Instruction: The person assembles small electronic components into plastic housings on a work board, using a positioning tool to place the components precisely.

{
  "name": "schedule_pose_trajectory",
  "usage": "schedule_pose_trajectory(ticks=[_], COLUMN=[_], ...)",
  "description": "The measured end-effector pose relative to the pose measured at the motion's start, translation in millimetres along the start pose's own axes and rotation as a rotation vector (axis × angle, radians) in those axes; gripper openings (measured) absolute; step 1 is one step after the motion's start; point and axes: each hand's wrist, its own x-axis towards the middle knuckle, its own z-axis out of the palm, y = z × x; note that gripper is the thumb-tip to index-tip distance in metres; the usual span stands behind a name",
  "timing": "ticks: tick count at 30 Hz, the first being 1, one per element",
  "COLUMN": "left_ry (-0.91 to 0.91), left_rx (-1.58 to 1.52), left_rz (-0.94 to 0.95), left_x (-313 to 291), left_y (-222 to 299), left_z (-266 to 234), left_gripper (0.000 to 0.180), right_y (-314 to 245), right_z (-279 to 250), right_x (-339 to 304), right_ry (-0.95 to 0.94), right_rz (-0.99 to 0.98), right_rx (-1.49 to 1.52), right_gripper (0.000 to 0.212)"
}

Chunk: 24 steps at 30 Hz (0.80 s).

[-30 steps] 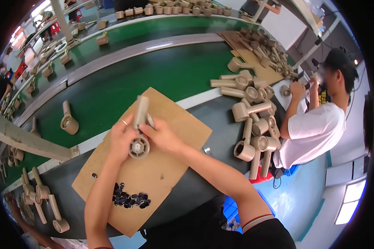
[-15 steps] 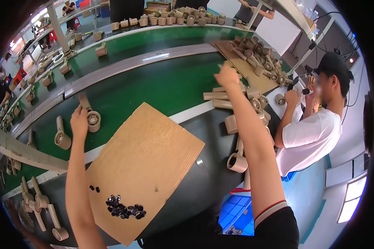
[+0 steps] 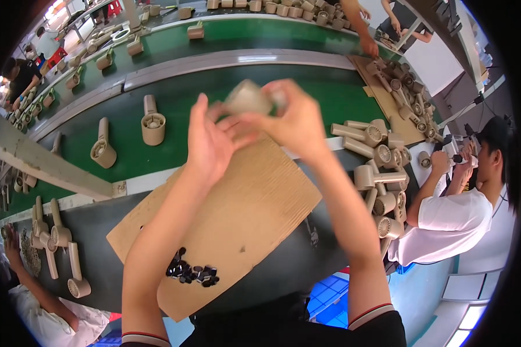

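Observation:
Above the cardboard sheet [image 3: 243,214], my right hand [image 3: 295,118] grips a beige handheld fan housing [image 3: 248,99], smeared by motion. My left hand [image 3: 210,147] is beside it, thumb up and fingers stretched toward the housing; whether they touch it I cannot tell. On the near part of the cardboard lies a cluster of small shiny black caps [image 3: 191,272], partly behind my left forearm. Two more beige fan housings stand to the left on the green belt: one with its round opening up [image 3: 153,130], another [image 3: 103,154] farther left.
A heap of fan housings [image 3: 392,156] lies right of the cardboard, another [image 3: 408,95] beyond it. Several housings [image 3: 58,236] sit at left near a slanted metal post [image 3: 46,159]. A co-worker [image 3: 454,214] sits at right; another person's arm [image 3: 360,29] reaches over the far heap.
My left hand has left the housing on the belt and moved right. My right hand has come from the right heap to the middle, with a fan housing in it. The view has shifted.

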Motion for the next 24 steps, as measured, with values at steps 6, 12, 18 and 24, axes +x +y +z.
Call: schedule_pose_trajectory(ticks=[6,12,18,24], left_ry=[0.095,-0.084,-0.206,-0.356], left_rx=[0.363,0.331,0.415,0.617], left_rz=[0.252,0.055,0.117,0.066], left_x=[-4.6,-26.2,-19.9,-46.8], left_y=[43.7,50.0,10.6,4.0], left_z=[-41.3,-80.7,-111.2,-95.5], left_gripper=[0.044,0.048,0.071,0.063], right_y=[-32.4,-46.6,-32.4,-15.7], right_z=[68.6,109.3,85.6,54.3], right_x=[-129.7,-193.6,-174.0,-119.3], right_ry=[-0.283,-0.620,-0.363,-0.046], right_rz=[-0.321,-0.364,-0.443,0.145], right_rx=[0.094,0.225,0.209,0.237], right_gripper=[0.022,0.031,0.034,0.016])
